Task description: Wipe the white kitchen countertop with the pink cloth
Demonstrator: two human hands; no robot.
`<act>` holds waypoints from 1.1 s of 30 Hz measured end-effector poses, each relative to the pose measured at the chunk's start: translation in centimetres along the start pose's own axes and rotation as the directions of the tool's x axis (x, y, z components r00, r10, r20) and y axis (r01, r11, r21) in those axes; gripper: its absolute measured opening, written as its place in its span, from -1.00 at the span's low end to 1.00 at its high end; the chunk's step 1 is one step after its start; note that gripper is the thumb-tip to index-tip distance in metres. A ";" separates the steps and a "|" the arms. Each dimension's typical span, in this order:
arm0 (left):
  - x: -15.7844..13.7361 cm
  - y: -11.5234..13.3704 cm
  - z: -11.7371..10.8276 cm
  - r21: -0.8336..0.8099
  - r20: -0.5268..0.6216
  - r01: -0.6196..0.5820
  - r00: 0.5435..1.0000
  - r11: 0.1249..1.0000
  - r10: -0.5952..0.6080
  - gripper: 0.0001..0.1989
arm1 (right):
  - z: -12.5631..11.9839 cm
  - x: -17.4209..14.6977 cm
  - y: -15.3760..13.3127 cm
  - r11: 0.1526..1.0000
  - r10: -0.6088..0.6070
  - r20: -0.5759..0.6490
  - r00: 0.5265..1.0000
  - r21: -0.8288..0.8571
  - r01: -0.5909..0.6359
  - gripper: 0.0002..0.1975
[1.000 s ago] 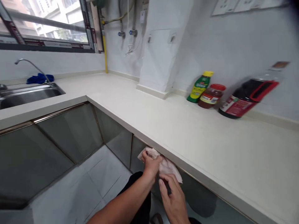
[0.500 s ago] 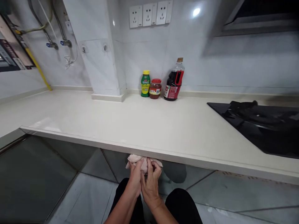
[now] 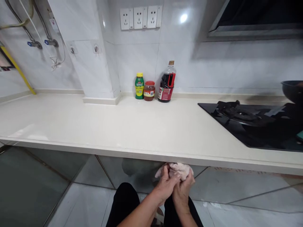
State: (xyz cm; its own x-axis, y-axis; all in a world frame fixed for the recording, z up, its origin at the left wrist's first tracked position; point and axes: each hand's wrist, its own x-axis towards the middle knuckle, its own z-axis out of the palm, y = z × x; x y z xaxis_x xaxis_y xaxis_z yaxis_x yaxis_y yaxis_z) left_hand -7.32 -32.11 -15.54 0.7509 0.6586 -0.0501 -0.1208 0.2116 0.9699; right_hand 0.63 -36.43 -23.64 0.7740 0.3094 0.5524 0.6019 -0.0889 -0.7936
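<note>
A crumpled pale pink cloth (image 3: 180, 169) is bunched up just below the front edge of the countertop (image 3: 132, 129). My left hand (image 3: 167, 186) grips its left and lower side, fingers curled into the folds. My right hand (image 3: 183, 187) is closed around the right side of the same cloth, its thumb side close to my left fingers. Both hands are in front of the grey glossy cabinet doors (image 3: 142, 171), above my knees. Parts of the fingers are hidden in the cloth.
Against the back wall stand a green bottle with a yellow cap (image 3: 139, 86), a red-lidded jar (image 3: 149, 91) and a large dark sauce bottle (image 3: 167, 83). A black gas hob (image 3: 260, 126) lies on the right, with a dark wok (image 3: 292, 91) at its far edge. Wall sockets (image 3: 140, 17) are above.
Both hands have moved right along the counter edge with the cloth, which is more bunched now. My view has shifted right, bringing the wok into sight.
</note>
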 end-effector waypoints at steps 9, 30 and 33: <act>-4.0 1.5 -9.8 0.299 -0.295 0.007 0.952 0.954 0.086 -0.39 | 8.3 -5.4 -7.1 0.954 -0.296 0.029 0.955 -0.035 0.297 -0.43; 2.0 14.7 0.4 0.793 0.589 -0.476 0.758 -0.380 0.280 -0.51 | -1.2 8.8 3.4 0.951 0.306 -0.461 0.833 0.184 -0.248 -0.31; 4.0 15.3 1.1 0.771 0.588 -0.489 0.793 -0.408 0.161 -0.43 | 0.8 6.7 0.8 0.936 0.343 -0.372 0.863 0.216 -0.278 -0.26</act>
State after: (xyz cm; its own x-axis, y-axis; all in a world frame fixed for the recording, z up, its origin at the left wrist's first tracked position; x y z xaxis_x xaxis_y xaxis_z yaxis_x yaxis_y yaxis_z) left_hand -5.43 -26.98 -0.66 0.9576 0.1316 0.2562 0.1827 -0.9652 -0.1870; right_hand 6.15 -33.64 -20.75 0.9471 -0.1160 0.2994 0.3052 0.0356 -0.9516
